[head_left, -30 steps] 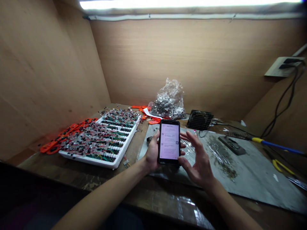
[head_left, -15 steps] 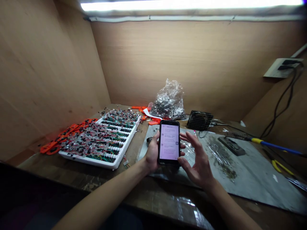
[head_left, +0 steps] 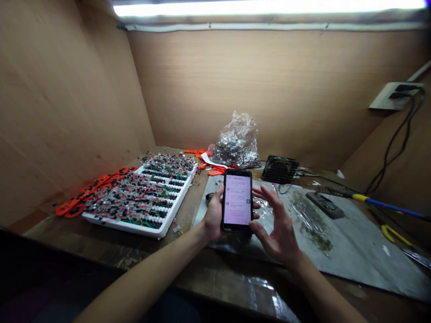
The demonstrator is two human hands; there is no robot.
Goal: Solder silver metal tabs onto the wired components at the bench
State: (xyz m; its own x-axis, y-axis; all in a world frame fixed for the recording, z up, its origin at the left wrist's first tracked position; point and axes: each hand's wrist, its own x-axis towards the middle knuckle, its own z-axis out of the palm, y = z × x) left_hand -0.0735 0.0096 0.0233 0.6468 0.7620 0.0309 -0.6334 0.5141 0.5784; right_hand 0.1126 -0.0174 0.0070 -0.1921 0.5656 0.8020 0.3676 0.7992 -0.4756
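A smartphone [head_left: 237, 199] in a dark case is held upright over the bench, its lit screen showing lines of text too small to read. Wrapped around it from the left and behind is my left hand [head_left: 214, 215], with fingertips showing past the phone's right edge. My right hand [head_left: 278, 226] is at the phone's right side, fingers apart and curved, the thumb close to the lower right corner. Whether that thumb touches the phone I cannot tell. Behind the phone, small shiny metal parts [head_left: 266, 207] lie on a grey mat [head_left: 357, 251].
To the left, a white foam tray [head_left: 164, 224] holds rows of wired components, beside orange plastic pieces [head_left: 70, 206]. A clear bag of metal parts [head_left: 237, 143] stands at the back, near a small black fan [head_left: 280, 168]. A blue-and-yellow handled tool [head_left: 387, 204] lies right.
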